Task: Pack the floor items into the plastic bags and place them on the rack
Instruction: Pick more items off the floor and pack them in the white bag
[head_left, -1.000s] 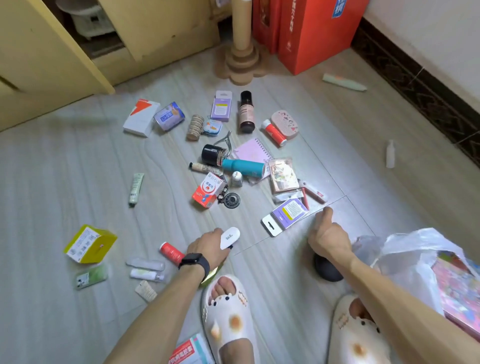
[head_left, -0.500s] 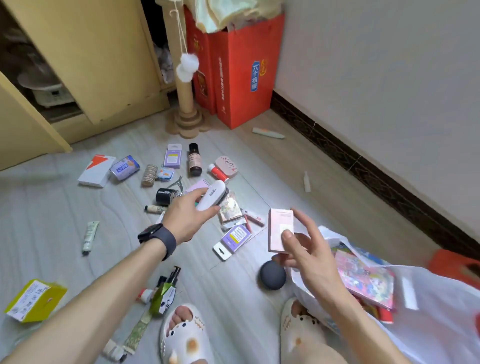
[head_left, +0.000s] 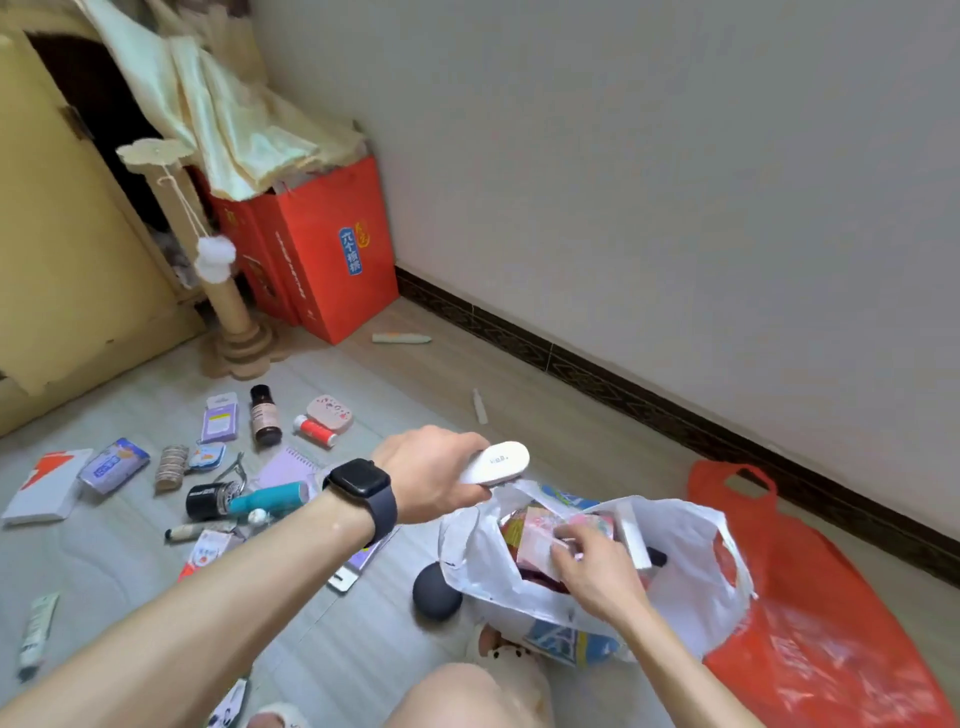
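My left hand (head_left: 434, 475), with a black watch on the wrist, grips a small white oval device (head_left: 496, 462) just above the rim of the white plastic bag (head_left: 685, 571). My right hand (head_left: 597, 569) is inside the bag's mouth and holds a pink box (head_left: 537, 540) among other packed items. A red plastic bag (head_left: 826, 644) lies flat to the right. Several small items stay scattered on the floor at the left: a teal bottle (head_left: 275, 496), a brown bottle (head_left: 265, 415), a purple card pack (head_left: 221, 418).
A dark round object (head_left: 434, 592) rests on the floor against the white bag. Red gift boxes (head_left: 332, 249) and a cat scratching post (head_left: 228, 296) stand by the yellow cabinet (head_left: 62, 249). A tube (head_left: 400, 339) and a small bottle (head_left: 479, 405) lie near the wall.
Both hands moved right to the white bag. The pink box went from above the floor into the bag's mouth, and the white device now hangs over the rim. The view turned right.
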